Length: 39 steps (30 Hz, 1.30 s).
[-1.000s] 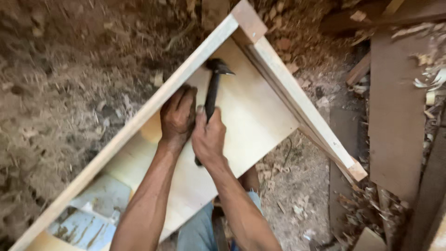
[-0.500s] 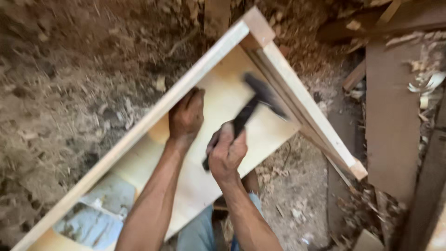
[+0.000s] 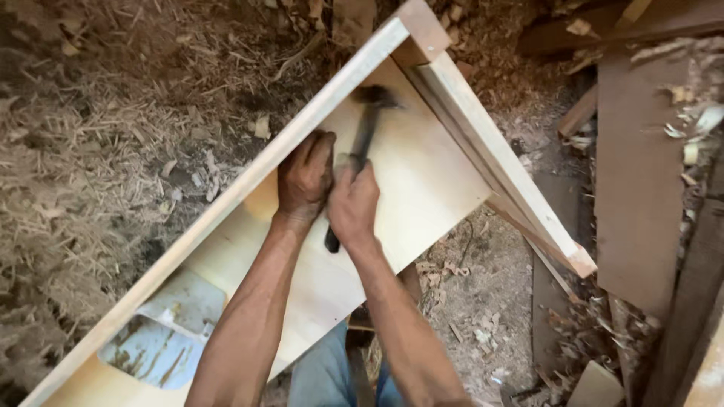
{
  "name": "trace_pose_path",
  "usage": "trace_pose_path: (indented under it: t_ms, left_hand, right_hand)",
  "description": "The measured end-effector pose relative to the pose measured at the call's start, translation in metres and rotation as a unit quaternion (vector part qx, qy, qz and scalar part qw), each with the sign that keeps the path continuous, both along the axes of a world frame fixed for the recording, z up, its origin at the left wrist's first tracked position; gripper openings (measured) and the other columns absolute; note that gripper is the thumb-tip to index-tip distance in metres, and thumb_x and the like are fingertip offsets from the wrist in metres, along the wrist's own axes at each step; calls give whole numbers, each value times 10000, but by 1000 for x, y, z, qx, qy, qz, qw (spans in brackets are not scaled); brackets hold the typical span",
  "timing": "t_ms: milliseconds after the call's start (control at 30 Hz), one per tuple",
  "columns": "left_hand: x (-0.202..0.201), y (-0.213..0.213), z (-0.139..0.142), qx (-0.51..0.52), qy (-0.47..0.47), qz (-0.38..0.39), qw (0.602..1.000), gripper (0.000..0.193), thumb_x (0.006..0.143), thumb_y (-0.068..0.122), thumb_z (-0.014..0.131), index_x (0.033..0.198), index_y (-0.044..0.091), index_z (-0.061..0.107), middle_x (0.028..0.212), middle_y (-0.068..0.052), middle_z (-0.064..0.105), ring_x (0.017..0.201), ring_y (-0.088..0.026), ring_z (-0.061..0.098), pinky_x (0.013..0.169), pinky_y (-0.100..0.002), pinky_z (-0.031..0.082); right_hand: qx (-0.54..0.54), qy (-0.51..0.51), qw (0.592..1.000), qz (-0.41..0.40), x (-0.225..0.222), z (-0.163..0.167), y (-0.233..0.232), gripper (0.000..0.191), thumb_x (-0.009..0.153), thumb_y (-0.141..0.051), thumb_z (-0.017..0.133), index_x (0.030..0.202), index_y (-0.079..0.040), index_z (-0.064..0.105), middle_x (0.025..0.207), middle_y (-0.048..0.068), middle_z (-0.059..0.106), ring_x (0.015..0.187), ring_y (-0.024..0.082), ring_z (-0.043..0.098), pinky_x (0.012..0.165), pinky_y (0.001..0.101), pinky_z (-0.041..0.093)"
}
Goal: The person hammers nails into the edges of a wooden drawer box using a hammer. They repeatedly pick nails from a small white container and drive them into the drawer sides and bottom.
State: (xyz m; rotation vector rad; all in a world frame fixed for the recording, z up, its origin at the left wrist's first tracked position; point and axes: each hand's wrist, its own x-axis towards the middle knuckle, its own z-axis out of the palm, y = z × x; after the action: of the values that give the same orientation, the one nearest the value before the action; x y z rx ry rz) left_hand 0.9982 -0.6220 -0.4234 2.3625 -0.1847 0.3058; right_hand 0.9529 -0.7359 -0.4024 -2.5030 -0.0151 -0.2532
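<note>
Gripping the dark-handled claw hammer [image 3: 362,158], the right hand [image 3: 353,205] has its fingers clamped round the shaft, the blurred head up near the top corner of the pale plywood panel with its light wooden frame [image 3: 422,181]. The left hand [image 3: 304,179] sits just beside, fingers curled together against the frame's long left rail.

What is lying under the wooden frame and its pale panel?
Around the wooden frame you see straw and wood shavings on the ground. Below its lower edge, blue trousers show. The pale panel covers whatever lies directly beneath it.
</note>
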Motion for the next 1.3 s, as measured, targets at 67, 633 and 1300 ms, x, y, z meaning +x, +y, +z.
trace_pose_path:
  t_ms: [67,633,1300]
  left_hand:
    - [3,-1,1,3,-28,2,1000,223,881,4,712,1104,-9,717,1063,-201,715,984,-386,684,873,-452,565]
    - [-49,14,29,-100,65,45,992,206,1000,44,671,1196,-17,653,1184,-199,710,1027,-341,715,862,-395,618]
    - [-230,182,31,101,393,187,895,298,828,137,665,1071,-33,701,1044,-306,700,941,-468,682,828,-544,550]
  right_hand:
    - [194,178,963,-57,4,1,-3,187,1085,-216,522,1033,-37,541,659,21,561,570,120,567,476,315,479]
    - [369,234,879,-192,-53,53,-50,177,1088,-187,493,922,-129,501,562,-49,453,424,75,418,360,269,359]
    - [164,323,932,-27,-187,80,-80,220,1059,-202,591,895,-59,621,592,-5,573,496,81,541,452,263,451]
